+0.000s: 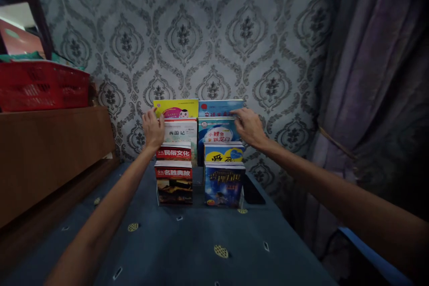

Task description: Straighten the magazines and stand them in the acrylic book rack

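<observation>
Both grips lie loose, fingers apart, clamped on nothing. Left hand (153, 128) touches the left edge of the yellow book (176, 108), right hand (248, 127) rests on the right edge of the blue book (219, 107). These books stand at the back of two stepped rows at the bench's (187, 250) far edge, against the wall (214, 31). A red basket (43, 86) sits on a shelf (50, 152) beyond the bench's left edge.

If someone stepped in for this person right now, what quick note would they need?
Left hand: resting on the left edge of the yellow book, fingers on the rack's left side.
Right hand: fingers on the blue book, top right.
Books stand in two stepped columns on a rack against the wall, on the blue cloth.
All tiers look filled; the top row is in hand. Phone lies beside.
</observation>
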`<state>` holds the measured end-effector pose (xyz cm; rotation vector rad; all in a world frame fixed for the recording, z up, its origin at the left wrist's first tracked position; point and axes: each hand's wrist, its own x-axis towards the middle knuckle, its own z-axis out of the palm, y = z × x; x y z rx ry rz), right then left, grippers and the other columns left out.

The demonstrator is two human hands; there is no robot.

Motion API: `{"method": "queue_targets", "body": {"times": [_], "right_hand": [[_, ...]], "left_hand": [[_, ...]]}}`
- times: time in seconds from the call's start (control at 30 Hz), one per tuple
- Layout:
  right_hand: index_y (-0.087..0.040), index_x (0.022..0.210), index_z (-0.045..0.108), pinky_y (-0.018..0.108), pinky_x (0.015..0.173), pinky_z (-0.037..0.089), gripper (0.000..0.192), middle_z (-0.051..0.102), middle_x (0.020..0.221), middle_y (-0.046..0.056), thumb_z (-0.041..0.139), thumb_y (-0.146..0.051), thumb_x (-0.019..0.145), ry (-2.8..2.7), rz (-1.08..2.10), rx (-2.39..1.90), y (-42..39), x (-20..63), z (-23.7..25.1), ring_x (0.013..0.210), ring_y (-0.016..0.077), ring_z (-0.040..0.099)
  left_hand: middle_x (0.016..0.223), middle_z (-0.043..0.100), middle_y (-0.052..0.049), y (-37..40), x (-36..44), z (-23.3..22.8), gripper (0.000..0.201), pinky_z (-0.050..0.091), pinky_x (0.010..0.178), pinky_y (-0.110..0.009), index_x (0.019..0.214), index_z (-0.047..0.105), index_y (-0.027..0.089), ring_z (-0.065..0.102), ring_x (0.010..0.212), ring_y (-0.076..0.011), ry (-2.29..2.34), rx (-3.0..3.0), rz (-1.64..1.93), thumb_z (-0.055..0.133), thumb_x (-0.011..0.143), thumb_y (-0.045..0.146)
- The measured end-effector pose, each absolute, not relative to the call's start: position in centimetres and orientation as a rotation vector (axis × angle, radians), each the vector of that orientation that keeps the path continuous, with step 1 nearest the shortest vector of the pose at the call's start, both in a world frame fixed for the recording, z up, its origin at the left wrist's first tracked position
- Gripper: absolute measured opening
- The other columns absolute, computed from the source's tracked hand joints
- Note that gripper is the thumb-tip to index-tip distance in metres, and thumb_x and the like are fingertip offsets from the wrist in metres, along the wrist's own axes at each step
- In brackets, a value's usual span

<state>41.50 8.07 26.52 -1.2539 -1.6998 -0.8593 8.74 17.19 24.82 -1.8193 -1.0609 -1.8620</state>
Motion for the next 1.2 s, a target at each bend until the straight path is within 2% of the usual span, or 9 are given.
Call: {"method": "queue_targets", "body": {"times": [0.17,0.27,0.5,0.77,0.93,1.2], "right_hand": [[-0.021,0.11,0.069,0.049,0.091,0.052,0.032,0.071,0.104,0.013,0.043,-0.022,0.091,-1.654,-0.795,-1.18,9.2,43.4,24.5,0.101,0.0309,0.063],[-0.021,0.112,0.069,0.051,0.096,0.05,0.033,0.071,0.11,0.013,0.043,-0.022,0.091,-1.658,-0.773,-1.135,9.5,43.6,23.9,0.106,0.0307,0.062],[-0.02,0.117,0.068,0.053,0.098,0.049,0.038,0.07,0.116,0.014,0.043,-0.016,0.089,-1.67,-0.778,-1.126,9.5,43.9,23.6,0.11,0.0316,0.061],[-0.017,0.12,0.068,0.053,0.101,0.048,0.042,0.068,0.119,0.015,0.042,-0.012,0.087,-1.68,-0.782,-1.123,9.6,44.0,23.3,0.113,0.0318,0.059],[-0.021,0.123,0.066,0.053,0.103,0.047,0.046,0.068,0.121,0.013,0.042,-0.01,0.086,-1.679,-0.786,-1.123,9.6,44.0,23.1,0.116,0.0311,0.058],[-0.019,0.123,0.065,0.051,0.103,0.047,0.045,0.066,0.123,0.013,0.041,-0.009,0.087,-1.659,-0.778,-1.131,9.5,43.7,23.0,0.116,0.0305,0.058]], "left_hand": [[0.12,0.063,-0.014,14.3,11.5,24.5,0.032,0.042,0.105,-0.044,0.126,0.056,0.015,0.056,0.115,-0.0279,-0.734,-2.032,-1.26,0.04,0.1,0.027],[0.126,0.062,-0.015,14.1,13.9,24.8,0.038,0.04,0.106,-0.042,0.133,0.053,0.013,0.054,0.118,-0.0273,-0.652,-2.096,-1.093,0.039,0.101,0.026],[0.131,0.062,-0.015,14.6,17.3,24.9,0.039,0.04,0.103,-0.041,0.137,0.052,0.012,0.056,0.12,-0.0269,-0.672,-2.122,-0.972,0.043,0.1,0.023],[0.125,0.066,-0.013,14.9,18.3,24.7,0.032,0.042,0.097,-0.04,0.129,0.059,0.015,0.058,0.113,-0.0268,-0.725,-2.086,-1.057,0.046,0.1,0.022],[0.123,0.066,-0.013,15.2,18.4,24.7,0.031,0.042,0.096,-0.041,0.127,0.06,0.016,0.058,0.112,-0.0269,-0.727,-2.091,-1.083,0.046,0.1,0.022],[0.119,0.068,-0.011,15.5,18.6,24.6,0.029,0.042,0.096,-0.042,0.123,0.062,0.019,0.058,0.109,-0.0269,-0.71,-2.088,-1.135,0.044,0.101,0.023]]}}
